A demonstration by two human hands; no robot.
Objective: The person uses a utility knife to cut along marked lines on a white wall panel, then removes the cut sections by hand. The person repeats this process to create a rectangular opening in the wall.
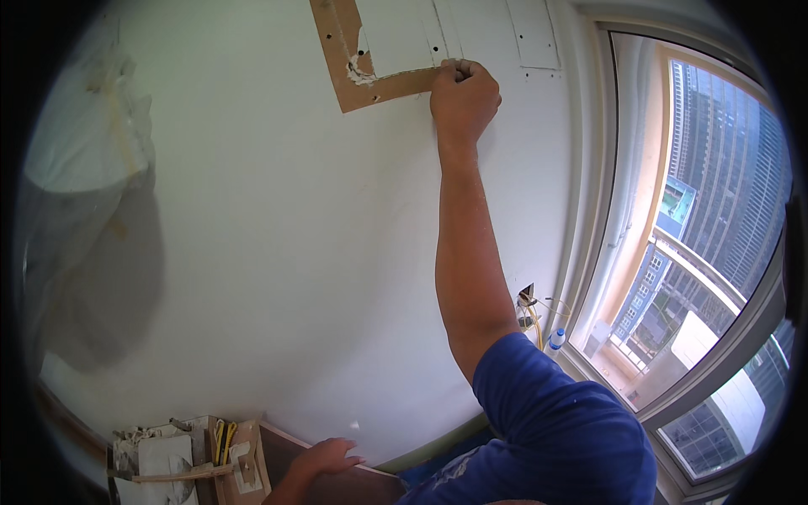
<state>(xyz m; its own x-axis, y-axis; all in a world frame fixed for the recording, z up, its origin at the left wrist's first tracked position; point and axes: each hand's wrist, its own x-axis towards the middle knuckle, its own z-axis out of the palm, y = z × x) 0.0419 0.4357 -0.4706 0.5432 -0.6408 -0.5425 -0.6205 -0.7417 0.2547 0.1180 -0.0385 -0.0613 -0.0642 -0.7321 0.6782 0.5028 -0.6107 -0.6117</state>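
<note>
High on the white wall (278, 244), my right hand (468, 94) is closed, its fingers curled at the right end of a brown L-shaped strip (396, 86). What the fingers grip, if anything, is hidden by the hand. White residue sticks to the strip's inner corner, and a few dark holes dot the area. Down below, my left hand (326, 457) is open, fingers stretched out, over a brown wooden board (290, 450) against the wall.
At the lower left, a wooden box (220, 480) carries a yellow-and-black tool (224, 439) and white-smeared pieces. Plastic sheeting (84, 168) hangs on the left. On the right are a large window (690, 244), a bottle with a blue cap (555, 338) and loose wires (534, 316) from a wall opening.
</note>
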